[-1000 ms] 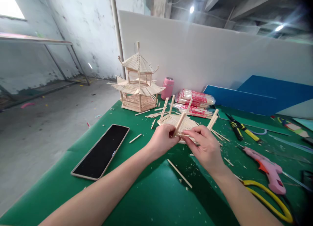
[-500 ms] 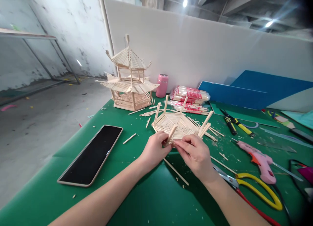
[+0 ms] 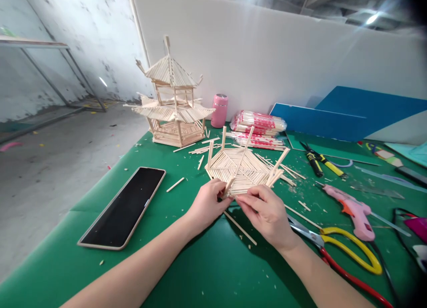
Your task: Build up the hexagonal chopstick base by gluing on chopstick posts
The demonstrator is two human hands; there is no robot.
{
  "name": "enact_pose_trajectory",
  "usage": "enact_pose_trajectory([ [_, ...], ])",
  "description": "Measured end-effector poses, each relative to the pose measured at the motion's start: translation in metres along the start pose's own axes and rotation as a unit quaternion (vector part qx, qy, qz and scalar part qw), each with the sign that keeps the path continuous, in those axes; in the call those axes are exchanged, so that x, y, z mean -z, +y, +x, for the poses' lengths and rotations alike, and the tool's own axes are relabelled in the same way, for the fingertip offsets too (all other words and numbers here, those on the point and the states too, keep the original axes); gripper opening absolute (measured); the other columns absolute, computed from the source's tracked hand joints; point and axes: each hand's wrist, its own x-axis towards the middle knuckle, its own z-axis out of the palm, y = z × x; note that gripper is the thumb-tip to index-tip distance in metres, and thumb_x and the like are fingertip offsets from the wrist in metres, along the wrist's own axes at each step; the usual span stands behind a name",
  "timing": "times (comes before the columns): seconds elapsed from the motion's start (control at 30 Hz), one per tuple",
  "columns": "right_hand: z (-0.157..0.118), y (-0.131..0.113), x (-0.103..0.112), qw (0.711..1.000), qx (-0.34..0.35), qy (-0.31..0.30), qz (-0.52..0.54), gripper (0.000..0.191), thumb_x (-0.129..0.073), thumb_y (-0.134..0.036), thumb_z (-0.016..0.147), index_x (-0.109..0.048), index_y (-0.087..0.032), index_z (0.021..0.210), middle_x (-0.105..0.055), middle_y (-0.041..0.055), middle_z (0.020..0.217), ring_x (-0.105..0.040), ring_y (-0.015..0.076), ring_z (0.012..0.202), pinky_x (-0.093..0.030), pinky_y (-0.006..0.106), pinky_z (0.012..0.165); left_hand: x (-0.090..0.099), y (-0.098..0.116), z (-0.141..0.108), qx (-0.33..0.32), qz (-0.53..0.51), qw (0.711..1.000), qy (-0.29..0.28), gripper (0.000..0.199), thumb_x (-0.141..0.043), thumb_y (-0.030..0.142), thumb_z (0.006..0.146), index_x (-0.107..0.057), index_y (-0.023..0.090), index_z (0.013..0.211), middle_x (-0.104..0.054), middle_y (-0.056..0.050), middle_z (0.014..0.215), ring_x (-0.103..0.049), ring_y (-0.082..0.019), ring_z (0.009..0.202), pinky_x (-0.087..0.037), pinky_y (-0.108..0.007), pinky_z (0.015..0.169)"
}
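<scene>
A hexagonal base of pale wooden sticks (image 3: 242, 171), with stick posts rising from its corners, lies in front of me. My left hand (image 3: 208, 201) is closed round its near left corner, fingers by a short tilted post (image 3: 228, 186). My right hand (image 3: 267, 212) pinches at the base's front edge, close to the left fingertips; what sits between its fingers is hidden. Under the hands a loose stick (image 3: 240, 228) lies on the green table. Behind, to the left, stands a two-tiered stick pagoda (image 3: 175, 99).
A phone (image 3: 125, 208) lies left. To the right are scissors (image 3: 350, 248), a pink glue gun (image 3: 350, 208) and pliers (image 3: 320, 161). Bagged sticks (image 3: 258, 128), a pink canister (image 3: 219, 111) and blue boards (image 3: 333, 126) stand at the back. Loose sticks and scraps surround the base.
The view has shifted slightly, so most things sit a little higher and further left. The post by my left hand leans lower towards the hand. Both hands keep their place at the front edge.
</scene>
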Motion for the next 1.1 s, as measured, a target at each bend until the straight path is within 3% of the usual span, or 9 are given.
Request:
enact_pose_trajectory([
  [0.17,-0.015,-0.013,0.014,0.981,-0.149,0.059,0.11,0.012,-0.058,-0.015,0.076,-0.063,-0.021,0.085,-0.055,0.0021,0.081,-0.053,0.0126,0.068,-0.045,0.026,0.06,0.015,0.008,-0.022,0.029,0.037,0.997,0.054,0.036,-0.059,0.017,0.067,-0.055,0.017,0.103,-0.054,-0.008,0.098,-0.051,-0.017,0.076,-0.042,-0.031,0.07],
  [0.23,-0.022,-0.02,0.019,0.955,-0.228,0.073,0.176,0.007,-0.059,-0.018,0.077,-0.062,-0.022,0.081,-0.056,0.0004,0.079,-0.052,0.0111,0.064,-0.043,0.023,0.055,0.021,0.021,-0.038,0.044,0.039,0.995,0.08,0.017,-0.055,0.022,0.073,-0.059,0.017,0.089,-0.056,-0.005,0.089,-0.051,-0.015,0.069,-0.042,-0.027,0.063],
  [0.3,-0.027,-0.028,0.023,0.924,-0.28,0.082,0.249,0.005,-0.057,-0.021,0.078,-0.062,-0.023,0.079,-0.056,-0.0008,0.078,-0.052,0.0104,0.065,-0.043,0.022,0.055,0.022,0.038,-0.053,0.058,-0.008,0.997,0.049,0.011,-0.054,0.025,0.076,-0.061,0.018,0.074,-0.057,-0.003,0.074,-0.051,-0.014,0.065,-0.041,-0.025,0.06],
  [0.4,-0.032,-0.038,0.028,0.898,-0.297,0.063,0.32,0.006,-0.056,-0.022,0.08,-0.061,-0.024,0.079,-0.054,-0.0015,0.078,-0.053,0.01,0.068,-0.043,0.021,0.056,0.017,0.064,-0.066,0.113,-0.127,0.985,0.008,0.017,-0.051,0.03,0.079,-0.061,0.017,0.075,-0.058,-0.002,0.069,-0.051,-0.013,0.064,-0.04,-0.023,0.058],
  [0.57,-0.04,-0.051,0.041,0.915,-0.26,0.004,0.31,0.007,-0.056,-0.021,0.079,-0.062,-0.023,0.08,-0.054,-0.0004,0.075,-0.052,0.0113,0.066,-0.044,0.023,0.056,-0.002,0.086,-0.067,0.194,-0.288,0.932,-0.106,0.025,-0.051,0.034,0.078,-0.062,0.015,0.067,-0.056,0.0,0.059,-0.045,-0.01,0.056,-0.035,-0.02,0.052],
  [0.67,-0.05,-0.047,0.057,0.936,-0.253,-0.017,0.244,0.011,-0.052,-0.022,0.081,-0.063,-0.023,0.085,-0.059,0.0015,0.079,-0.056,0.0134,0.071,-0.047,0.024,0.06,-0.014,0.089,-0.068,0.233,-0.33,0.905,-0.131,0.025,-0.056,0.035,0.075,-0.062,0.014,0.063,-0.054,0.001,0.055,-0.041,-0.009,0.051,-0.032,-0.02,0.048],
  [0.77,-0.074,-0.023,0.085,0.961,-0.272,-0.008,0.056,0.017,-0.049,-0.025,0.082,-0.061,-0.023,0.093,-0.062,0.0042,0.088,-0.059,0.0168,0.08,-0.048,0.028,0.07,-0.025,0.091,-0.07,0.278,-0.366,0.879,-0.128,0.025,-0.057,0.035,0.074,-0.062,0.013,0.064,-0.056,0.0,0.056,-0.039,-0.007,0.049,-0.03,-0.02,0.047],
  [0.9,-0.12,0.023,0.125,0.912,-0.319,-0.079,-0.245,0.03,-0.045,-0.028,0.079,-0.057,-0.018,0.105,-0.059,0.0108,0.104,-0.058,0.0263,0.091,-0.049,0.038,0.07,-0.035,0.095,-0.07,0.297,-0.416,0.852,-0.114,0.023,-0.06,0.034,0.073,-0.061,0.013,0.063,-0.056,0.0,0.057,-0.039,-0.006,0.049,-0.03,-0.02,0.049],
  [1.1,-0.141,0.057,0.14,0.893,-0.284,-0.185,-0.295,0.031,-0.041,-0.021,0.077,-0.055,-0.016,0.104,-0.06,0.0103,0.101,-0.06,0.024,0.089,-0.049,0.036,0.073,-0.04,0.095,-0.069,0.32,-0.46,0.82,-0.115,0.02,-0.062,0.031,0.072,-0.062,0.012,0.066,-0.056,0.0,0.055,-0.041,-0.005,0.048,-0.03,-0.019,0.048],
])
